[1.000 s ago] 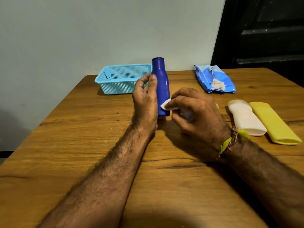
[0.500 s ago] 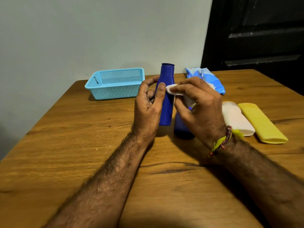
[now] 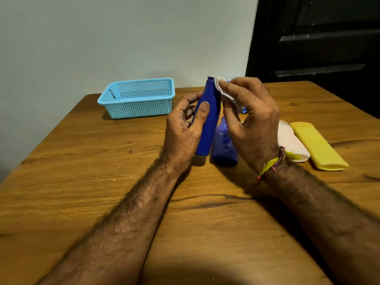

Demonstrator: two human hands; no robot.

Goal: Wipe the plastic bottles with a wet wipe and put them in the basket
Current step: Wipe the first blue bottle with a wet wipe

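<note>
A basket sits far left on the table. The left hand grips the upright blue bottle, thumb across its front. The right hand pinches a wipe against the bottle's neck; white and yellow bottles lie rightmost.
</note>
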